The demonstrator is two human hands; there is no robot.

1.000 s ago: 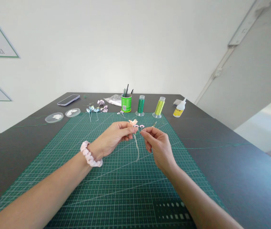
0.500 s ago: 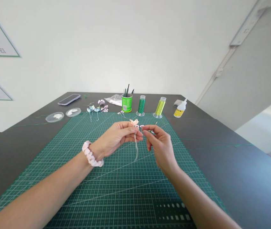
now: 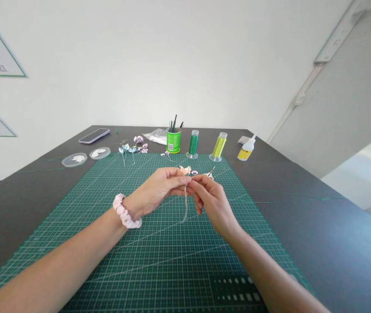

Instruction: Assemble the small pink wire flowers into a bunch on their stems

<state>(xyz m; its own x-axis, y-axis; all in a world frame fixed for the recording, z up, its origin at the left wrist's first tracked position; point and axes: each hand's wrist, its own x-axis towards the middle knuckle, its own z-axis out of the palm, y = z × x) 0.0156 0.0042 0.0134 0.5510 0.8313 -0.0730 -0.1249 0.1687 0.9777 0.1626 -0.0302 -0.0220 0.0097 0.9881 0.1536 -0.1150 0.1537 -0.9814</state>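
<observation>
Between the thumb and fingers of my left hand (image 3: pixel 168 183) is a small peach artificial flower (image 3: pixel 185 170), petals upward. Its pale, thread-wrapped stem (image 3: pixel 185 204) hangs down below the fingers over the mat. My right hand (image 3: pixel 209 191) is closed in a pinch, its fingertips meeting the left fingertips at the stem just under the petals. Whatever is in that pinch is too small to make out. Behind the right fingers, a pair of scissors (image 3: pixel 210 172) lies partly hidden on the mat. A small pink piece (image 3: pixel 195 172) shows beside the flower.
A green cutting mat (image 3: pixel 146 261) covers the table's middle. Along the back are blue flowers (image 3: pixel 126 149), purple flowers (image 3: pixel 138 139), a green can of tools (image 3: pixel 173 142), green thread (image 3: pixel 193 143), yellow thread (image 3: pixel 219 147) and a glue bottle (image 3: pixel 246 150). Two shallow dishes (image 3: pixel 74 160) and a phone (image 3: pixel 94 135) sit left.
My right hand has moved left and slightly down, from just apart to touching the left fingertips. The flower has shifted slightly right and down, and more of the scissors shows.
</observation>
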